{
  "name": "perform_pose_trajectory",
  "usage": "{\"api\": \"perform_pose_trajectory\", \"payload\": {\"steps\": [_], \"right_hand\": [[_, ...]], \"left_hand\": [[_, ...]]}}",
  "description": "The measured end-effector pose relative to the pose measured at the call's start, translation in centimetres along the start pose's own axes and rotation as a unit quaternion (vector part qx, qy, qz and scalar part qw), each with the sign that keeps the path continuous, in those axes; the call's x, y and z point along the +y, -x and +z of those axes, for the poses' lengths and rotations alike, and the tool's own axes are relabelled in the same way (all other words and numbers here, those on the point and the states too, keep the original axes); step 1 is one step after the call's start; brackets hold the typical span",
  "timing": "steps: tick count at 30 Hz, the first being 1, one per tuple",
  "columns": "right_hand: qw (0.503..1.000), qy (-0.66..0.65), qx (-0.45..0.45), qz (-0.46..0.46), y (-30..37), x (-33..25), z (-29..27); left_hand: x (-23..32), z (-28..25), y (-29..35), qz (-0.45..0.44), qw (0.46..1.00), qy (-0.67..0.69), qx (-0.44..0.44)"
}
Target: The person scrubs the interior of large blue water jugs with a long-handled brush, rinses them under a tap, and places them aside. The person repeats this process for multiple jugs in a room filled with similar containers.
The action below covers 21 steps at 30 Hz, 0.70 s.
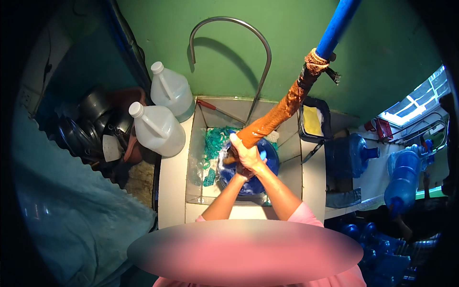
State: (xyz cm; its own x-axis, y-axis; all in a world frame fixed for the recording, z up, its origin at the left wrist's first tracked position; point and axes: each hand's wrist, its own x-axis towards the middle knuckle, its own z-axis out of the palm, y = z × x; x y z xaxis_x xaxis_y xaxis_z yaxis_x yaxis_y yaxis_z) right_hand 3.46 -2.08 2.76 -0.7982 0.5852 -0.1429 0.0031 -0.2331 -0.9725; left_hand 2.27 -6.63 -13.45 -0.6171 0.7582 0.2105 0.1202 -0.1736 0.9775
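Brush pole: one long pole [282,107], rust-brown lower part, blue upper part, taped joint between; it is slanting from upper right down into the mouth area of the blue jug in the sink.
Blue jug: one large round blue water jug [267,162] is sitting in the white tiled sink [291,143], just below the hands.
Right hand: right hand [246,153] is clenching the brown lower end of the pole, fingers wrapped round it.
Left hand: left hand [234,167] is lying under and behind the right one, mostly covered; its grip is hard to tell, seems pressed at the pole or jug top.
Count, white jugs: two translucent white jugs [158,129] with white caps are standing on the tabletop left of the sink, touching each other.
Count, blue jugs at right: at least three more blue water jugs [404,174] are lying at right, some cut off by the dark rim.
Faucet: one tall curved metal faucet pipe [229,21] is arching over the sink against the green wall.
Sink contents: green scraps [213,143] are lying left of the jug.
Other: black tray with yellow sponge [313,119] right of sink; dark pots [91,124] stacked far left.
Hidden: pole tip inside jug is not showing; foam is blurring the jug mouth.
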Motion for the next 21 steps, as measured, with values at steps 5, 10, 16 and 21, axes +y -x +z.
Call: {"api": "perform_pose_trajectory", "payload": {"steps": [5, 10, 16, 21], "right_hand": [[0.958, 0.239, -0.157, -0.01, 2.3, -3.0, -4.8], [0.903, 0.428, 0.032, 0.015, 2.0, -2.8, -8.2], [0.899, 0.434, 0.05, -0.02, 0.8, 0.2, -5.4], [0.877, 0.476, 0.032, 0.056, 0.6, 0.7, -4.8]], "left_hand": [[4.2, -4.8, 1.8, -0.022, 0.964, -0.248, -0.097], [5.2, -7.9, 4.5, 0.031, 0.915, -0.395, -0.069], [-1.6, -6.4, -5.2, 0.034, 0.932, -0.355, -0.061], [-2.5, -6.0, -11.8, -0.076, 0.941, -0.247, -0.218]]}}
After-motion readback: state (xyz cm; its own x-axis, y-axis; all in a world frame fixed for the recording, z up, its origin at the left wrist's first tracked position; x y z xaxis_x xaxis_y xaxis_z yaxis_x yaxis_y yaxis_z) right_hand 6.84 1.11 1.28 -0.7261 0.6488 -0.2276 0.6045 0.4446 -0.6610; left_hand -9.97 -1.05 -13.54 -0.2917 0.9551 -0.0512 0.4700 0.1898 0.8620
